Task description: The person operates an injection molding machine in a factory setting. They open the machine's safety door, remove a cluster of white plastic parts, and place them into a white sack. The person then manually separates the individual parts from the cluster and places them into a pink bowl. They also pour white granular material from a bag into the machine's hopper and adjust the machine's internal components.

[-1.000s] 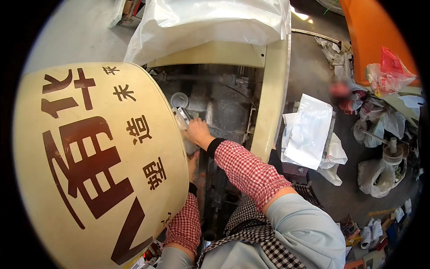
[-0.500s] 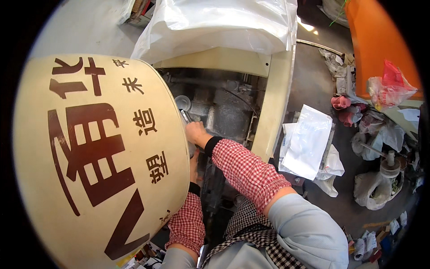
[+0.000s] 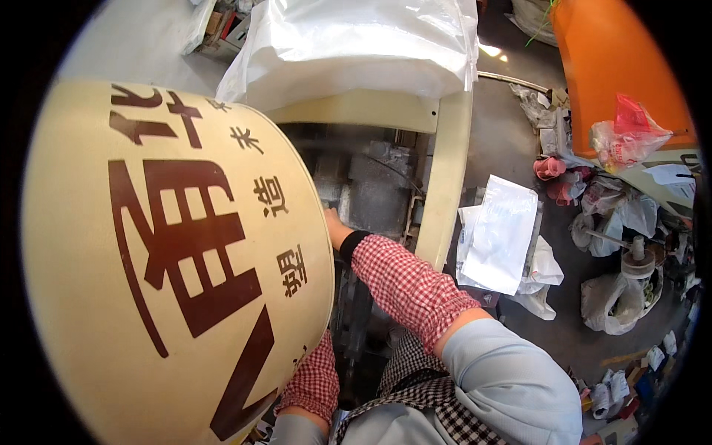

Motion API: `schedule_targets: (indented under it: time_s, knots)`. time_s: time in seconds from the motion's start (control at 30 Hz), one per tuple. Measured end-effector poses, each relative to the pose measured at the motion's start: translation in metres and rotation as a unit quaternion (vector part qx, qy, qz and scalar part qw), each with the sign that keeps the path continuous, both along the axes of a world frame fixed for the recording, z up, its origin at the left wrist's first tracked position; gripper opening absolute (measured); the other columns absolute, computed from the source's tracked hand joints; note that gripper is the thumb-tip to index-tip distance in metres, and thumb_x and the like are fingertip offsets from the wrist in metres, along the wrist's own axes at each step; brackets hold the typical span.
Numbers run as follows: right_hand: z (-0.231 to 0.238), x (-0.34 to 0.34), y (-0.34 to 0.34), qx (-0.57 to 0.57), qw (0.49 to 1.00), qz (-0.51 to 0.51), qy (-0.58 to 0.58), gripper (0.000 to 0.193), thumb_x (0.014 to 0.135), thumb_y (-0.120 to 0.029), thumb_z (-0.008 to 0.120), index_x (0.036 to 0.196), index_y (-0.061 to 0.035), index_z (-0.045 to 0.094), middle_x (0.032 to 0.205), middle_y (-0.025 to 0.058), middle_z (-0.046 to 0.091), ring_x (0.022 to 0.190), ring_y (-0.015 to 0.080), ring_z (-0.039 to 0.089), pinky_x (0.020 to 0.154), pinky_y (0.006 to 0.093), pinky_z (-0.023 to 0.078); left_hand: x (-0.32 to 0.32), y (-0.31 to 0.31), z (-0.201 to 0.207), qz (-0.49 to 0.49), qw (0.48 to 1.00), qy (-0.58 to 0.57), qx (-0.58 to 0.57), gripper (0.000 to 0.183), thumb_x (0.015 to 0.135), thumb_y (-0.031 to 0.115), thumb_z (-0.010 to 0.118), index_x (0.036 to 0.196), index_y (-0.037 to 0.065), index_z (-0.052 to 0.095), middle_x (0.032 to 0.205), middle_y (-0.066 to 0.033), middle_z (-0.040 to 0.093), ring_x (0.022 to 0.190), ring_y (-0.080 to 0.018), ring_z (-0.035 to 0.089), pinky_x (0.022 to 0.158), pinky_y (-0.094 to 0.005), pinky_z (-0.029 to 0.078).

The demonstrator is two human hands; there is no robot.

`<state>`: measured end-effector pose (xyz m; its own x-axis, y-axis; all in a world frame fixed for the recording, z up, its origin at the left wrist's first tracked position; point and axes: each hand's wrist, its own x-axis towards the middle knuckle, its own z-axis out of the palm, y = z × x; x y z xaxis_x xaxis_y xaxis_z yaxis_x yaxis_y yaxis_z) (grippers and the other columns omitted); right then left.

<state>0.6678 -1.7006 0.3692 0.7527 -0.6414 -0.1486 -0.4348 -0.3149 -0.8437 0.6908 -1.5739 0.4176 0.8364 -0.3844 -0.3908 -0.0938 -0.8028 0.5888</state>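
A big cream rounded machine cover point(image 3: 170, 371) with dark red lettering fills the left of the view. My right hand point(image 3: 337, 228) reaches in past its right edge. Only the back of that hand and the wrist show; the fingers, and anything in them, are behind the cover. The hand is over the dark, greasy interior of the machine point(image 3: 382, 193), where metal parts and a thin cable show. My left forearm, in a red checked sleeve point(image 3: 311, 378), goes under the cover's lower edge. The left hand itself is hidden there.
Cream frame bars point(image 3: 449, 170) border the machine opening at the far side and right. White plastic sheeting point(image 3: 363, 52) drapes over the far part. To the right lie white plastic bags point(image 3: 508, 233), pink cups point(image 3: 549, 168), a clear bag point(image 3: 612, 304) and an orange panel point(image 3: 615, 67).
In view, the cover has shifted right and now hides my left hand, my right fingers and the metal tool seen at them before. The background has shifted slightly left.
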Motion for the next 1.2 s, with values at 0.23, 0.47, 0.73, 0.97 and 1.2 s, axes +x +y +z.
schedule_targets:
  time_s: [0.23, 0.47, 0.73, 0.97, 1.2]
  knots:
    - [0.025, -0.004, -0.008, 0.002, 0.997, 0.047, 0.066, 0.023, 0.071, -0.022, 0.056, 0.076, -0.0035, 0.068, 0.081, 0.0178, 0.066, 0.078, 0.0331, 0.063, 0.08, 0.0475, 0.04, 0.013, -0.002, -0.002, -0.026, 0.997, 0.066, 0.024, 0.08, 0.063, 0.031, 0.079, 0.119, -0.014, 0.044, 0.12, -0.0209, 0.05, 0.107, -0.0278, 0.05, 0.087, -0.0346, 0.04]
    - [0.016, -0.002, -0.017, 0.051, 0.997, 0.036, 0.042, 0.026, 0.069, -0.026, 0.059, 0.078, -0.0022, 0.067, 0.084, 0.0185, 0.065, 0.084, 0.0346, 0.062, 0.084, 0.0503, 0.038, 0.011, 0.006, -0.026, -0.015, 0.992, -0.064, 0.105, 0.088, 0.055, 0.037, 0.083, 0.116, -0.016, 0.046, 0.109, -0.0233, 0.057, 0.102, -0.0335, 0.054, 0.089, -0.0376, 0.04]
    - [0.048, -0.051, 0.025, 0.005, 0.998, -0.033, 0.055, 0.053, 0.084, -0.031, 0.051, 0.114, 0.0118, 0.048, 0.098, 0.0224, 0.061, 0.105, 0.0348, 0.051, 0.092, 0.0506, 0.031, 0.038, 0.037, -0.056, -0.041, 0.997, -0.032, 0.051, 0.08, 0.062, 0.033, 0.078, 0.116, -0.014, 0.045, 0.116, -0.0256, 0.051, 0.1, -0.0341, 0.054, 0.08, -0.0395, 0.045]
    - [0.045, -0.18, 0.056, -0.275, 0.945, -0.067, 0.167, 0.034, 0.074, -0.016, 0.052, 0.096, 0.0075, 0.062, 0.118, 0.0269, 0.05, 0.122, 0.0344, 0.039, 0.105, 0.0552, 0.017, 0.019, -0.004, -0.013, -0.022, 0.993, 0.087, 0.076, 0.09, 0.066, 0.03, 0.079, 0.125, -0.019, 0.031, 0.126, -0.0256, 0.043, 0.11, -0.0314, 0.049, 0.089, -0.0349, 0.043]
    - [0.006, -0.214, 0.047, -0.246, 0.965, -0.075, 0.042, 0.021, 0.071, -0.018, 0.055, 0.071, 0.0022, 0.063, 0.078, 0.016, 0.062, 0.091, 0.0296, 0.056, 0.102, 0.0386, 0.031, 0.021, 0.011, -0.023, 0.001, 0.994, 0.105, 0.027, 0.084, 0.069, 0.03, 0.078, 0.124, -0.016, 0.034, 0.123, -0.0216, 0.046, 0.103, -0.0291, 0.053, 0.081, -0.0347, 0.048]
